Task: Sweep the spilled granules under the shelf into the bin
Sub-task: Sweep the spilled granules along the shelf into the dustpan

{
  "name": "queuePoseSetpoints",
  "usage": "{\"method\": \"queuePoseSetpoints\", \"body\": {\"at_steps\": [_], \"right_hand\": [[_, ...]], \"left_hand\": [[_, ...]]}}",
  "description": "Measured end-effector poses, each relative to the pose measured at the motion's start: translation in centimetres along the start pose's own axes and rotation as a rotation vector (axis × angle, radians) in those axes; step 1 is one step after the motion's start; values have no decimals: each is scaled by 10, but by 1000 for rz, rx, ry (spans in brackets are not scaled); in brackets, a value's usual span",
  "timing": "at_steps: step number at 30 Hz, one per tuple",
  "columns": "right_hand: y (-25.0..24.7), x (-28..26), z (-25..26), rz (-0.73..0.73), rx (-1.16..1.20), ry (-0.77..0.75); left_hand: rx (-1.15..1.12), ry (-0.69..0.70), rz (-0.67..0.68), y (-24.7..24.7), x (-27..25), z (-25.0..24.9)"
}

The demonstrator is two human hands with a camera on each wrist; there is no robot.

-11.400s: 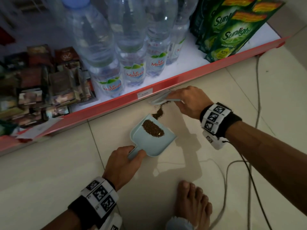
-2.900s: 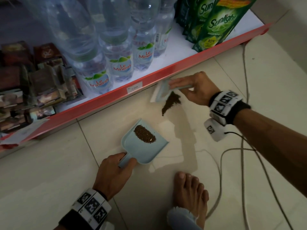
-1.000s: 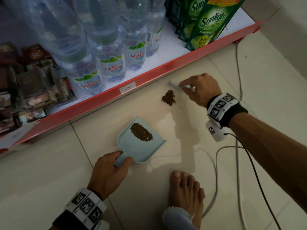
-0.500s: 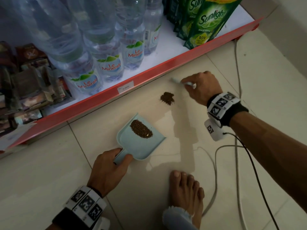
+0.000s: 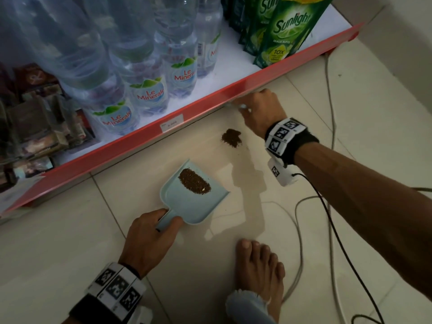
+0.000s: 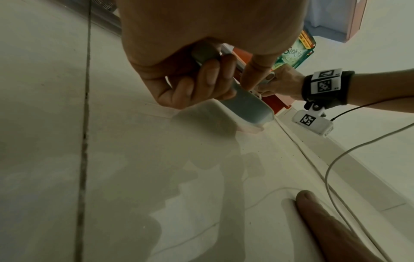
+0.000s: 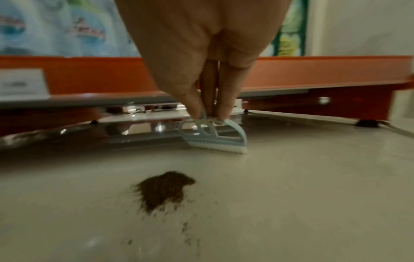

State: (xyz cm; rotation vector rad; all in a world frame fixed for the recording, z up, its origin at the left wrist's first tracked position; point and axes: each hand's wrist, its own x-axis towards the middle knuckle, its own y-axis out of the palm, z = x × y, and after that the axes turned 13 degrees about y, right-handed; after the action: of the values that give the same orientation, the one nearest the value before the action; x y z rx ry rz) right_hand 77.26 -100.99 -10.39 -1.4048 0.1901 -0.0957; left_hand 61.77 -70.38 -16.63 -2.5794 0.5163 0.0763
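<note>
The small pile (image 5: 231,138) of granules lies on the floor (image 5: 70,242) just left of the right hand (image 5: 259,113). The brush (image 7: 215,136) in that hand sits at the shelf (image 5: 210,99) edge. The dustpan (image 5: 189,197), with granules in it, lies just ahead of the left hand (image 5: 149,239).

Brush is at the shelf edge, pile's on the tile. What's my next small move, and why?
Probably draw the brush in the right hand toward the loose pile, nudging it to the dustpan: the pile lies apart from the pan's mouth.

Left hand (image 5: 149,237) curled in a closed grip, low near the bare foot (image 5: 259,274); right hand (image 5: 259,111) stretched forward, fingertips (image 7: 221,109) pinching
</note>
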Motion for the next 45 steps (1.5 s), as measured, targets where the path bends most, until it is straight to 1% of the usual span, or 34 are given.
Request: {"method": "queuePoseSetpoints", "body": {"at_steps": [2,3,5,9,12,16,20,22,25,27,29,33,36,38,39,41,43,45], "right_hand": [[2,-8,11,90,65,-212],[2,-12,13,141,74,-271],[1,-14,6,201,67,-318],[-14,-21,-33,236,32,-297],[-28,-23,-56,164,125,-291],[-28,-15,-52,44,227,-214],[-14,-12,-23,-18,200,-136],[-6,-11,-3,-2,175,-90],[7,-11,15,112,109,-113],[6,-15,12,202,37,-160],[-4,-18,0,247,-2,-178],[-29,-20,-22,245,46,-150],[-33,-16,-14,128,115,-145],[-27,-14,0,46,102,-154],[-23,-13,6,42,74,-157],[-14,-13,12,125,11,-157],[-12,-17,5,226,-23,-157],[-15,-24,-9,261,-49,-146]], "left_hand": [[8,-8,1,-1,0,1],[10,-10,-1,-1,0,1],[4,-13,-4,-3,-1,2],[1,-28,-12,-3,-3,4],[-14,-39,-4,1,1,3],[-20,-6,13,3,6,2],[-48,28,37,3,9,-2],[-50,25,27,3,9,-2],[-45,31,11,2,6,0],[-51,26,-1,0,4,0],[-61,16,-13,-2,1,1],[-39,17,-22,-2,0,4],[-26,27,-6,3,4,4],[-33,26,7,4,8,1],[-38,34,12,3,9,-1],[-41,41,6,1,11,-4],[-45,40,-6,-2,10,-5],[-50,36,-19,-5,8,-4]]}}
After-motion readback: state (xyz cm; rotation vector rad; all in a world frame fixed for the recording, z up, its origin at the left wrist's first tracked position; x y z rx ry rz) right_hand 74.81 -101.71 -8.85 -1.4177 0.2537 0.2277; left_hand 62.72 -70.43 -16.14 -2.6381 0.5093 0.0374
